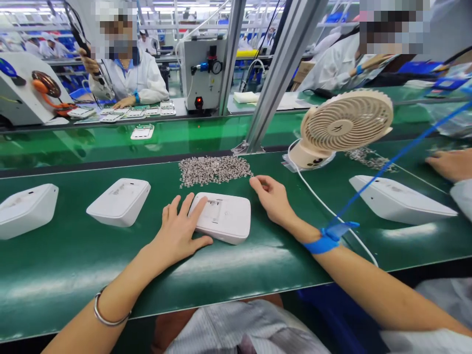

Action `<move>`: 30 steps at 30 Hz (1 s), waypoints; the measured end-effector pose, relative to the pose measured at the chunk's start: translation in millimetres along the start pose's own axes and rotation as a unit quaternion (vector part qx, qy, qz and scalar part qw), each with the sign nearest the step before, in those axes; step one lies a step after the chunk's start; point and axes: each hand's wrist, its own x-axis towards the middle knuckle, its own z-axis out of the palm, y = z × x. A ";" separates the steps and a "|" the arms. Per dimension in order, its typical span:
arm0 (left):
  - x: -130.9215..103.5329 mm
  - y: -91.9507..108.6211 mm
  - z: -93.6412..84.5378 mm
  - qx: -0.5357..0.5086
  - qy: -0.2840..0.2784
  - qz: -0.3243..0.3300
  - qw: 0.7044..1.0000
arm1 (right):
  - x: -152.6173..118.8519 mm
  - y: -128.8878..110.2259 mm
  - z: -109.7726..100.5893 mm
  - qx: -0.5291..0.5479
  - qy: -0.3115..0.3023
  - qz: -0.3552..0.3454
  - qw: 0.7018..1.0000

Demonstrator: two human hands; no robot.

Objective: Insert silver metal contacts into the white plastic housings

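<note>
While the left hand (180, 228) lies spread, fingers open, over its left end, the white housing (236, 219) sits on the green bench (110, 265), recess up, long axis roughly left-right, right end slightly nearer. Fingers hide part of the recess. Right hand (271, 196) is curled beside the pile of small metallic bits (216, 169) (too small to make out; can't tell if it's pinching one). Housing: smooth, rounded corners. Left-edge housing (27, 211) is cut off.

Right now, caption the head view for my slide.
Left hand on a white device, right hand beside a heap of small metallic parts, green work surface.
</note>
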 end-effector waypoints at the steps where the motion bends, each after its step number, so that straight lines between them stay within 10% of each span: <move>1: 0.2 -0.2 -0.1 -0.004 -0.002 -0.001 1.000 | 8.0 2.3 4.3 -0.012 0.015 0.005 1.000; 15: -9.2 12.8 5.5 0.043 0.144 0.037 0.988 | 29.7 7.8 19.3 -0.109 0.013 -0.060 0.992; 22: -22.4 26.1 7.4 -0.016 0.062 0.215 0.975 | 34.0 8.2 24.6 -0.137 -0.017 -0.119 0.983; 30: -16.2 22.0 10.5 0.108 0.114 0.068 0.985 | 28.5 2.0 24.6 -0.201 0.000 -0.231 0.952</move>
